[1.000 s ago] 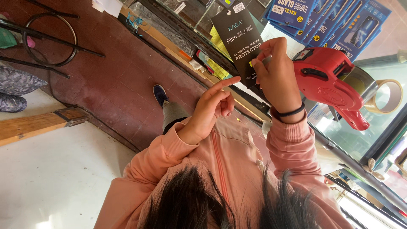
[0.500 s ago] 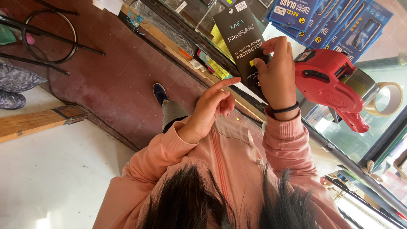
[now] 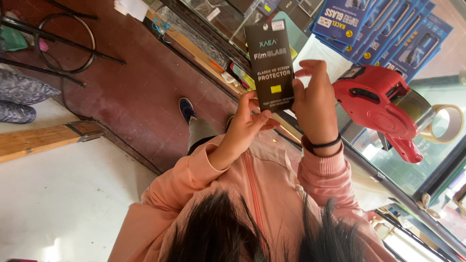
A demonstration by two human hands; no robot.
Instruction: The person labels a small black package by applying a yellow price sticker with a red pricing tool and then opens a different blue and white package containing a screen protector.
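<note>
Far left: dark metal stool legs with a ring brace [image 3: 63, 43] over reddish-brown floor [image 3: 131, 92]; below them, a wooden plank [image 3: 43, 140] lying along the edge of a white surface [image 3: 58, 204]. Left of centre: a dark blue shoe [image 3: 187, 109] planted on the floor, grey trouser leg rising from it. Lower centre: pink zip-up sleeves and dark hair, seen from above. Centre: left hand [image 3: 247, 123], fingers curled closed, thumb and fingertips pinching the lower left corner of a flat black screen-protector package [image 3: 270, 65]. Package held upright between the two hands, raised in front of the glass display counter [image 3: 388, 170]; slim rectangular card, matte black, pale lettering, a small yellow square near the middle, a hang hole and a white sticker at the top edge. Right of centre: right hand [image 3: 315, 104], black band at the wrist, thumb pressed along the package's right edge, remaining fingers spread loosely behind it. Behind the package: further small packets ranged along the counter's wooden edge. Upper right: a fanned row of blue retail packages [image 3: 383, 29]. Right: a red price-labelling gun [image 3: 383, 109] resting on the counter glass, just beside the right hand and partly hidden by it. Far right: a roll of brown tape [image 3: 449, 123] on the counter.
</note>
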